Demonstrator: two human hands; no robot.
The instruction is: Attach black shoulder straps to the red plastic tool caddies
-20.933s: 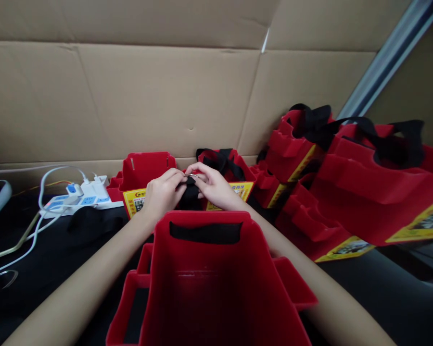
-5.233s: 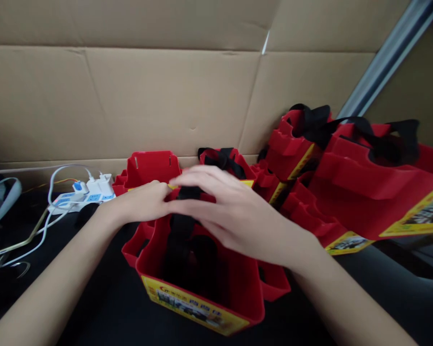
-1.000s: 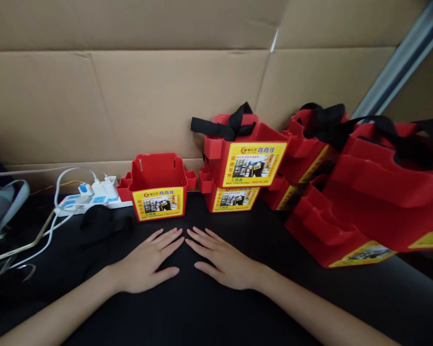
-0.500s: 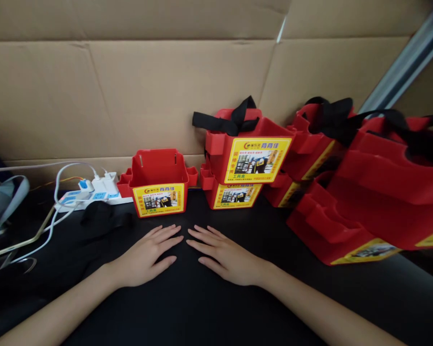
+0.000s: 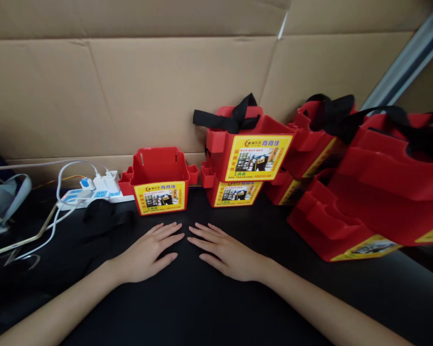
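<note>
My left hand (image 5: 144, 253) lies palm down on the black table (image 5: 187, 312), fingers spread and holding nothing. Opposite it, my right hand (image 5: 231, 254) rests flat in the same way, its fingertips a small gap from the left ones. Just beyond my left hand stands a single red plastic tool box (image 5: 159, 166) with a yellow label and side pockets; no strap shows on it. Behind my right hand, a red tool box with a black strap (image 5: 220, 158) sits on top of another red tool box (image 5: 234, 194).
More red tool boxes (image 5: 375, 187) with black straps are stacked at the right. To the left lie a white power strip (image 5: 111, 197) with plugs and cables, and a black strap (image 5: 104, 214). A cardboard wall (image 5: 130, 91) closes the back.
The whole view has shifted very slightly. Both hands keep their flat pose, and the boxes stay in place.
</note>
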